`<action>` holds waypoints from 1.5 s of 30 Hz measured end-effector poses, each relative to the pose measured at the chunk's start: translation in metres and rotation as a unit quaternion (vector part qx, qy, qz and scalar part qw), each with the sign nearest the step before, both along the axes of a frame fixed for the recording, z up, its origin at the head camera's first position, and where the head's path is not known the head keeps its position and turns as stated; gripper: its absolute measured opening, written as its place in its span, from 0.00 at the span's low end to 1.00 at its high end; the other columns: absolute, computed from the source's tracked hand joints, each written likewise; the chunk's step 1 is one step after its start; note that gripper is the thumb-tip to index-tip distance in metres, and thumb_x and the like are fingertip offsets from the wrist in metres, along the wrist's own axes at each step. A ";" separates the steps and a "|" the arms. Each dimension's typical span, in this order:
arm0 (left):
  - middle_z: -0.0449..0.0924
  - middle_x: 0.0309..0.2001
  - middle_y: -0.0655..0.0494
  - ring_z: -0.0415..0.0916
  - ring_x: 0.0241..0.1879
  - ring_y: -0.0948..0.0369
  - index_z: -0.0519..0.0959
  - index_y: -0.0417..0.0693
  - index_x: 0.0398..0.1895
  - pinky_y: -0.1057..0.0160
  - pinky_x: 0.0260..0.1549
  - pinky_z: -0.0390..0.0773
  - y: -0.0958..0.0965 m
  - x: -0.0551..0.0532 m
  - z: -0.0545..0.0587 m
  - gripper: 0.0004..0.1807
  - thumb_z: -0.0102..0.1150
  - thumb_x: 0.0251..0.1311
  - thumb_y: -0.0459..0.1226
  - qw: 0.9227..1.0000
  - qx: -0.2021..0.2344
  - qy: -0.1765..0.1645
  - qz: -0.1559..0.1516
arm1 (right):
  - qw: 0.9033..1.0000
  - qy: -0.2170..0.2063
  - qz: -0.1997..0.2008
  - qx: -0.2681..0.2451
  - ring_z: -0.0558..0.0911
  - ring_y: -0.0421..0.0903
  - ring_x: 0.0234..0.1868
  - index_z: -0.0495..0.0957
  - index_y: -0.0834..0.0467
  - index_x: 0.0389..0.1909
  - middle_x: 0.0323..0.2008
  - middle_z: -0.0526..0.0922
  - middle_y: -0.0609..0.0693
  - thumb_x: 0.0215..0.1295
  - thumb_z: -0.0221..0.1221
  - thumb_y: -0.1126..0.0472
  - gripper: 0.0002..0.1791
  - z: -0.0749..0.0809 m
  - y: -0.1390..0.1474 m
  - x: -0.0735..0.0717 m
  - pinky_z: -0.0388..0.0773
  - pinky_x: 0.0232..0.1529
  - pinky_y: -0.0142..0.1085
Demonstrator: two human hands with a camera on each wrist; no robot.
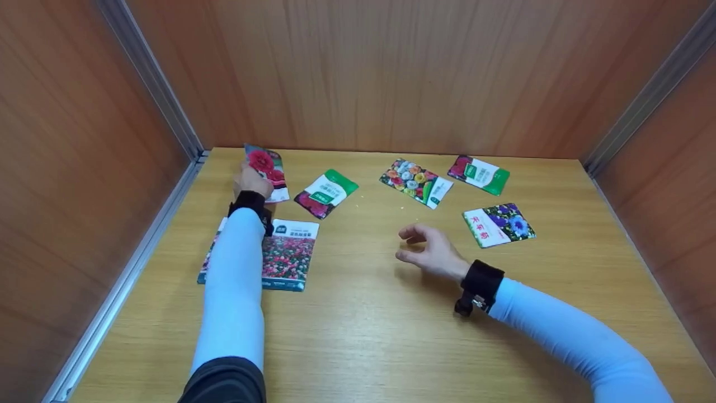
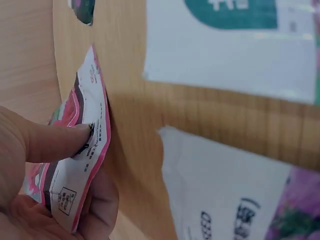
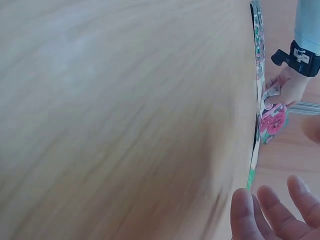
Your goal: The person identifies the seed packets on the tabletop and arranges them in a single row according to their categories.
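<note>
With our left hand (image 1: pixel 253 181) we pinched the red-flower packet (image 1: pixel 272 167) beyond the big pink-flower packet (image 1: pixel 288 256) on the bench (image 1: pixel 358 341); our right hand (image 1: pixel 435 253), thumb and fingers parted, hovered right of that pink-flower packet.

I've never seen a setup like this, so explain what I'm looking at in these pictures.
There's no machine, just a person working bare-handed. The wide picture comes from a camera worn on the head; the other two look from the left and right wrists. On the wood-grain table lie four small flower seed packets and, partly hidden by the left arm, larger packets. The left hand pinches a red-flower packet; the right hand, fingers loosely curved, holds nothing.
</note>
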State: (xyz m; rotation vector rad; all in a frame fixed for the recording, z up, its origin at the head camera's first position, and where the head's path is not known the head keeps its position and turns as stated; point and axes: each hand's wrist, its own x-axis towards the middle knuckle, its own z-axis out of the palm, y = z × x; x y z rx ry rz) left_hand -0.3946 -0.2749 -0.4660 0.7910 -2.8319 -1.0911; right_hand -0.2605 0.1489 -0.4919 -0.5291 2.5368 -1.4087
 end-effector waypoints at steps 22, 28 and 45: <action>0.57 0.63 0.54 0.56 0.59 0.58 0.46 0.54 0.66 0.60 0.57 0.56 0.056 -0.008 0.042 0.42 0.60 0.51 0.39 0.986 0.086 0.129 -0.068 | 0.985 -0.128 0.045 -0.106 0.74 0.53 0.47 0.65 0.59 0.54 0.49 0.71 0.58 0.52 0.64 0.59 0.29 0.045 -0.025 0.000 0.73 0.43 0.44; 0.61 0.60 0.53 0.58 0.57 0.59 0.48 0.56 0.65 0.61 0.55 0.58 0.085 0.004 0.048 0.40 0.58 0.52 0.36 0.980 0.104 0.140 -0.099 | 0.975 -0.167 0.033 -0.140 0.77 0.53 0.42 0.66 0.61 0.52 0.49 0.70 0.64 0.51 0.64 0.61 0.28 0.039 -0.034 -0.010 0.72 0.42 0.49; 0.65 0.55 0.48 0.60 0.56 0.54 0.53 0.45 0.64 0.57 0.55 0.58 0.124 0.071 0.005 0.38 0.58 0.47 0.31 0.959 0.100 0.149 -0.221 | 0.963 -0.212 -0.027 -0.165 0.76 0.58 0.44 0.69 0.60 0.45 0.47 0.74 0.63 0.56 0.60 0.56 0.19 0.026 -0.066 -0.043 0.70 0.44 0.51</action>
